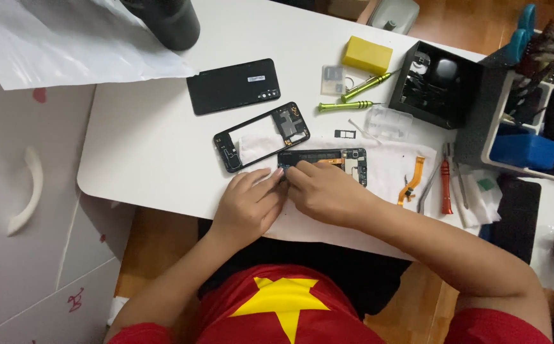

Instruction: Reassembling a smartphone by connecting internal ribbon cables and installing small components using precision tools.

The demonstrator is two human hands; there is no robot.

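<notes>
Hands (251,204) (325,191) | pinching flat rectangular phone body (337,159) | white cloth (392,167)

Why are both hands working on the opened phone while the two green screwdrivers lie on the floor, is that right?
Not quite. The head view shows the two green screwdrivers lying on the white table, not the floor. The rest holds: the left hand and right hand are both at the opened phone.
</notes>
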